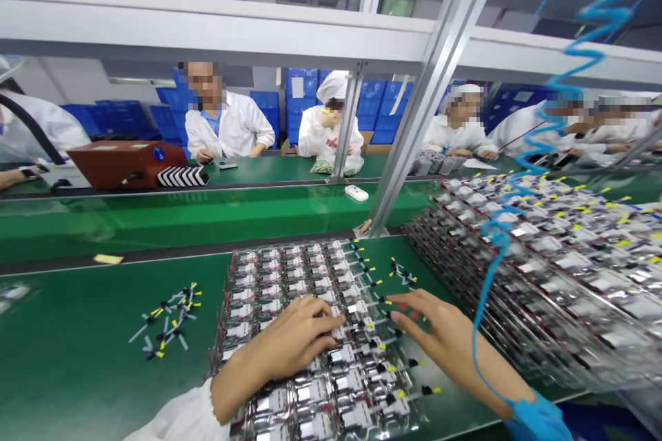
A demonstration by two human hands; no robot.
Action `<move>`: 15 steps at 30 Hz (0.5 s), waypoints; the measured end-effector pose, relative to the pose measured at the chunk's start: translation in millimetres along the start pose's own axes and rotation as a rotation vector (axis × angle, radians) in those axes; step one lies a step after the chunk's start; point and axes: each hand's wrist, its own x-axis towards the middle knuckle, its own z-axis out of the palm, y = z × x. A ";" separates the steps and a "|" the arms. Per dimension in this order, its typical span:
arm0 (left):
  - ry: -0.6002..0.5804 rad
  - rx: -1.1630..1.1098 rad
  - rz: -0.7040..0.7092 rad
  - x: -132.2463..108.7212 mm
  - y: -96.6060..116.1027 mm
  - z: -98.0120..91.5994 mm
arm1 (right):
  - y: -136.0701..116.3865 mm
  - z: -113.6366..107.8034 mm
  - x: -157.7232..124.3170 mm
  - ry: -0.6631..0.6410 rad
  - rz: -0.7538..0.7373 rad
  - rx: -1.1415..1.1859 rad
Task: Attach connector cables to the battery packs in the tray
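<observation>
A clear plastic tray (269,306) holds rows of small silvery-white modules with red wires. Thin grey strips with black and yellow ends stick out past its right side. My left hand (294,334) lies over the middle of the tray, fingers loosely bent and apart, with the index finger and thumb beside a module in the right-hand columns. At the tray's right edge is my right hand (434,324). Its index finger and thumb are apart, their tips close to the yellow and black strip ends (383,300); whether they touch one is hard to tell.
Loose strips (173,317) lie left of the tray, and a smaller bunch (402,273) behind my right hand. Tall stacked filled trays (517,275) stand at right. A blue coiled hose (489,282) hangs before my right forearm. Metal posts (414,103) rise ahead; co-workers sit beyond.
</observation>
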 end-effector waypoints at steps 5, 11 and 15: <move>0.003 0.099 0.030 1.1 10.6 0.2 | 21.0 0.5 -14.0 0.061 0.094 0.091; 0.232 0.191 -0.154 -59.3 -3.5 -29.9 | 54.9 0.0 -31.0 0.160 0.297 0.235; 0.444 0.378 -0.709 -142.7 -50.7 -45.7 | 112.5 30.3 -44.6 0.234 0.402 0.318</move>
